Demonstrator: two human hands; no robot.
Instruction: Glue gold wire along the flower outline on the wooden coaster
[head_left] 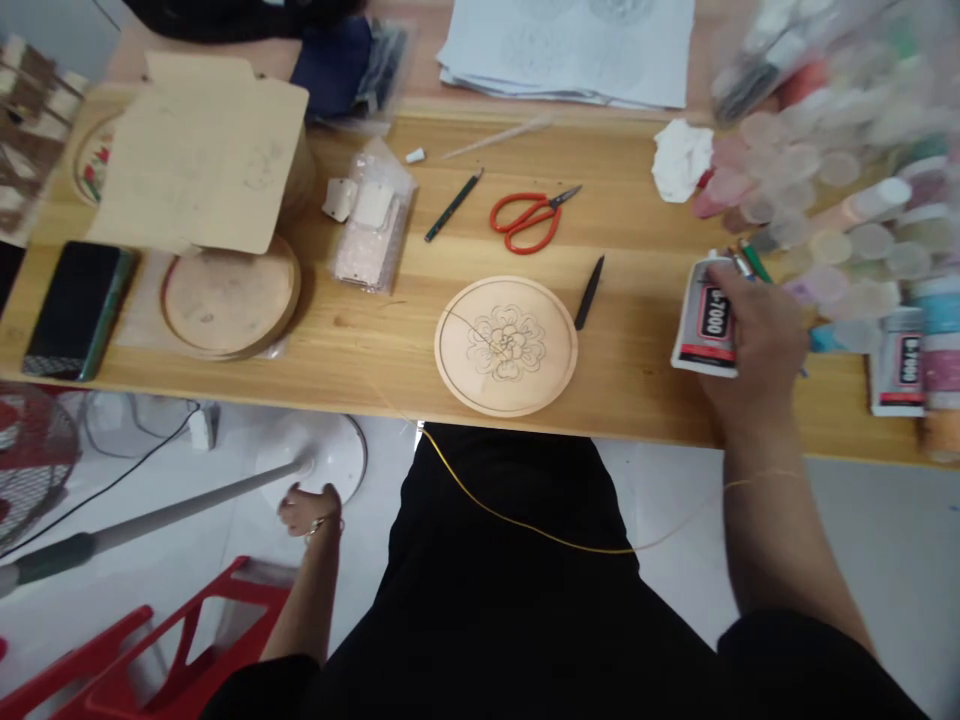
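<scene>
My right hand (761,335) is closed around a tube of glue (705,320) marked "-7000", just above the table's right side. Away to the left and below the table edge, my left hand (306,508) hangs with fingers loosely bent and thumb apart; nothing shows in it. A round wooden disc (457,370) with a flower outline lies near the front edge. Gold thread (510,518) sags from the disc's side across my lap and reaches my right forearm. A black pen-like tool (590,292) lies beside the disc, with red-handled scissors (536,215) behind it.
Paint bottles (832,220) crowd the right end, beside another glue tube (898,362). A pencil (454,205), crumpled tissue (681,160) and paper sheets (562,45) lie farther back. At left are a phone (79,310), a cardboard box (206,150) and a round wooden frame (232,300). A red stool (187,640) stands below.
</scene>
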